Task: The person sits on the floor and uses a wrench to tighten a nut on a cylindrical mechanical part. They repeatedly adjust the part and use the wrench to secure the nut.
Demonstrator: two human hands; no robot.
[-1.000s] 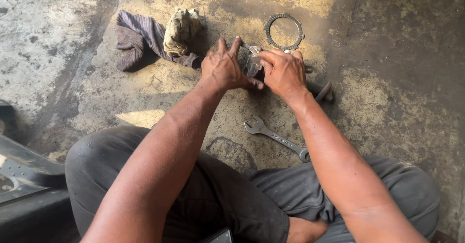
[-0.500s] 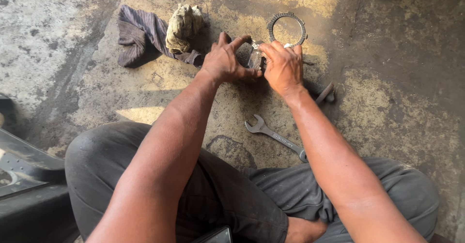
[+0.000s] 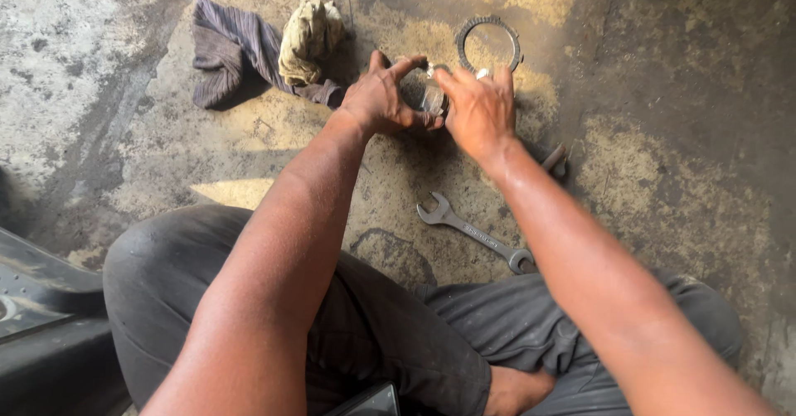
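1. Daylight is uneven: warm patches fall on the concrete floor [image 3: 680, 217] around the toothed metal ring [image 3: 489, 43] and beside the knee, while the top right corner stays dim.
2. The forearms throw a broad soft shadow under the left hand [image 3: 381, 101] and right hand [image 3: 477, 113] (the small metal part between them is dark and hard to read).
3. A mild sheen sits on the wrench [image 3: 474, 234]; no harsh glare.
4. Focus is fair at centre; the near forearms and the dark object at lower left are soft.
5. Slight wide-angle stretching at the edges.
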